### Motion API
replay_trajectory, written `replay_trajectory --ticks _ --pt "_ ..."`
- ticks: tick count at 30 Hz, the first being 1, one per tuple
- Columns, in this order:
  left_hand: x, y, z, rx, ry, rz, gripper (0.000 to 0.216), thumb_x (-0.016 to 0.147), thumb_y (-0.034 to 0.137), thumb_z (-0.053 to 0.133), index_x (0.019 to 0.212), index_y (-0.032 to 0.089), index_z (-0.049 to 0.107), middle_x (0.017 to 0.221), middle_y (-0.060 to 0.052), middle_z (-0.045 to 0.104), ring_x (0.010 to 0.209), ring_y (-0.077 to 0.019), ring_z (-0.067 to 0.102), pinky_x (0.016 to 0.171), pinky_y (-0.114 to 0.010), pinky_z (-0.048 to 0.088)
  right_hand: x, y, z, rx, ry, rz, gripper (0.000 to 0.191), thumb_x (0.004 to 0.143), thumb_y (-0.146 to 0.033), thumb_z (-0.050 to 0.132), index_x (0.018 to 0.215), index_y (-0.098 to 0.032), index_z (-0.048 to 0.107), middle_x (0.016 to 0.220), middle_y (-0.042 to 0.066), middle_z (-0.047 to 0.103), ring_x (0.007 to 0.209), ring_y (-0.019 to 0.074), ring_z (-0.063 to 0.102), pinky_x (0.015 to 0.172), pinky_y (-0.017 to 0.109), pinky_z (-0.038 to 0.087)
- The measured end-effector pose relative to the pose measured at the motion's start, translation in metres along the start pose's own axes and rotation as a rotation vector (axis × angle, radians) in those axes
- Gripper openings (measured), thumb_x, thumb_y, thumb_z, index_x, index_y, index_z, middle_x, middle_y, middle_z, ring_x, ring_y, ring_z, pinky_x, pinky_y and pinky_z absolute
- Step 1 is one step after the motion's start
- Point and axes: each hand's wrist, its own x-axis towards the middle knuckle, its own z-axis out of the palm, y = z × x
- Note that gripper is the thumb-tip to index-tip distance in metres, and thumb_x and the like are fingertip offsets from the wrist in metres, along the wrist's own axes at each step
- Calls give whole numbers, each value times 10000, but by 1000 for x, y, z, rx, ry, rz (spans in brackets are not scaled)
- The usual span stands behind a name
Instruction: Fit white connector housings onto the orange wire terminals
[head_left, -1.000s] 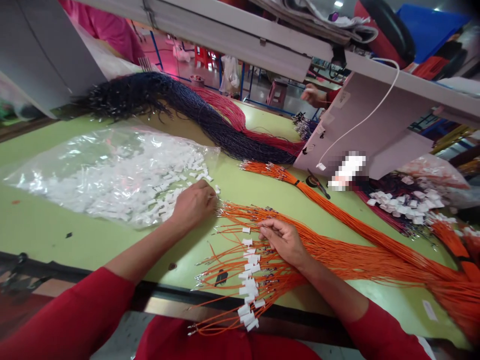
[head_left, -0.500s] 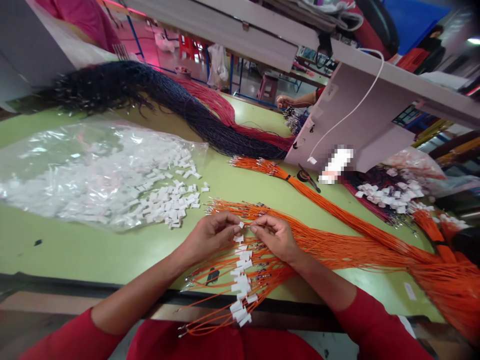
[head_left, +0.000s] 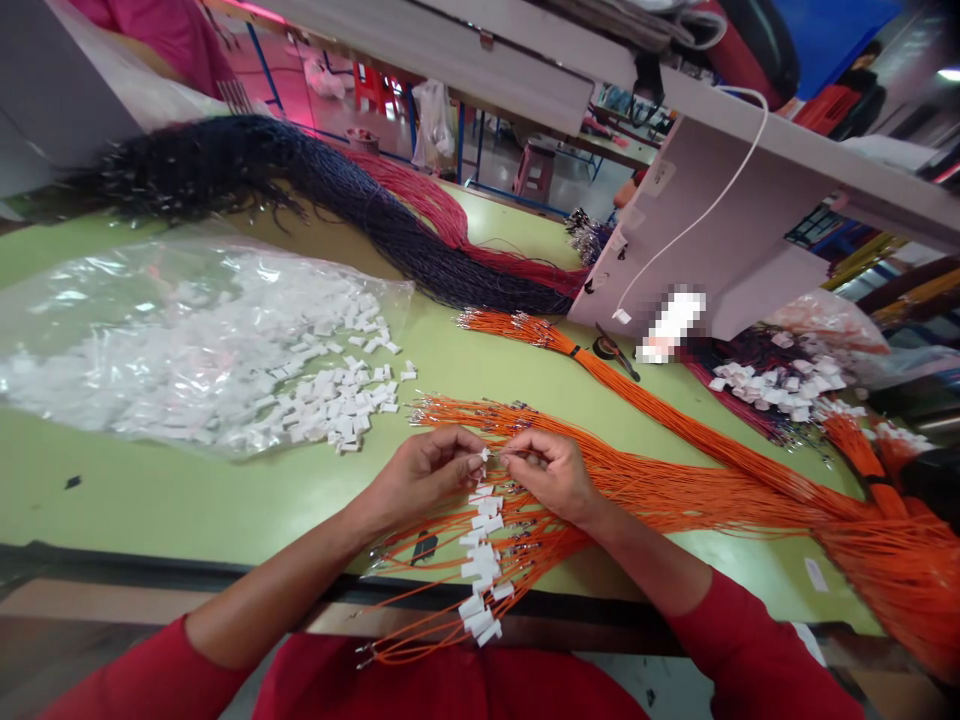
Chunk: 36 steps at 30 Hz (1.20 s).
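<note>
Between thumb and fingers, my left hand (head_left: pixel 439 468) pinches a small white plastic connector housing (head_left: pixel 485 455). My right hand (head_left: pixel 551 472) is closed in a pinch close beside it, on the end of an orange wire; the metal tip is too small to make out clearly. Below my hands, a column of white connector housings (head_left: pixel 482 560) sits on orange wires that fan out to the left and down over the table edge. The bundle of loose orange wires (head_left: pixel 675 490) runs from under my right hand toward the right.
A clear plastic bag (head_left: pixel 172 350) spills many white housings on the green table (head_left: pixel 247 505). Behind lie dark blue wires (head_left: pixel 390 215) and pink-red wires (head_left: pixel 439 205). A tied orange bundle (head_left: pixel 622 385), black scissors (head_left: pixel 616 352) and a grey partition (head_left: pixel 705 220) stand further right.
My hands stay nearly in place, the housing and wire end held close together. The far co-worker's hand beside the partition has mostly gone out of sight. The view has shifted slightly.
</note>
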Motion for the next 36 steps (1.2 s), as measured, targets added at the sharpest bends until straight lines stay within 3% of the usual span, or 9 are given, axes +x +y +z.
replay_trajectory --ticks 7,15,19,23,26,29,32,36 --pt "-3 5 5 382 69 247 147 918 281 580 922 198 701 871 -52 676 808 -172 611 746 -318 497 -4 -2 1 -123 -16 -68 132 823 -303 664 777 -182 681 509 -79 362 458 75 275 449 223 223" --pt "-4 5 12 183 111 91 184 896 339 610 927 179 696 809 -46 698 711 -163 633 641 -280 506 -3 -4 -2 -84 -102 -43 174 866 -343 642 807 -180 655 557 -56 442 479 83 322 450 219 243" --pt "-6 3 15 344 137 171 152 877 271 595 863 180 716 792 -52 696 719 -170 628 665 -292 498 -3 -3 -1 -116 -120 -68 170 862 -313 645 759 -178 632 525 -72 384 462 78 280 450 226 217" --pt "-11 10 12 532 75 213 153 865 197 557 854 189 709 735 -34 673 645 -157 589 609 -280 464 0 -3 -1 -8 -176 -3 197 874 -368 660 822 -178 652 621 -37 515 518 89 375 484 221 281" --pt "-8 20 -8 665 43 273 164 881 203 548 882 197 713 825 -48 688 746 -175 624 675 -291 486 5 -3 -4 143 -162 74 274 840 -442 710 869 -178 643 650 -39 538 522 81 398 492 213 306" --pt "9 27 -44 893 241 317 203 909 235 520 941 194 716 953 -80 690 887 -215 650 795 -335 507 8 -2 -7 214 -161 135 351 787 -497 754 855 -178 624 649 -44 555 504 74 424 490 207 334" --pt "32 27 -79 1215 410 249 232 889 209 513 996 181 717 1055 -111 676 967 -262 646 819 -363 510 9 -1 -9 195 -177 135 366 778 -508 760 864 -175 635 669 -30 592 530 82 486 520 211 385" --pt "52 23 -94 1494 338 115 208 885 172 510 892 172 717 985 -112 675 959 -264 638 810 -348 499 7 0 -10 136 -187 106 311 815 -464 734 874 -171 648 662 -27 597 551 88 521 548 215 423"
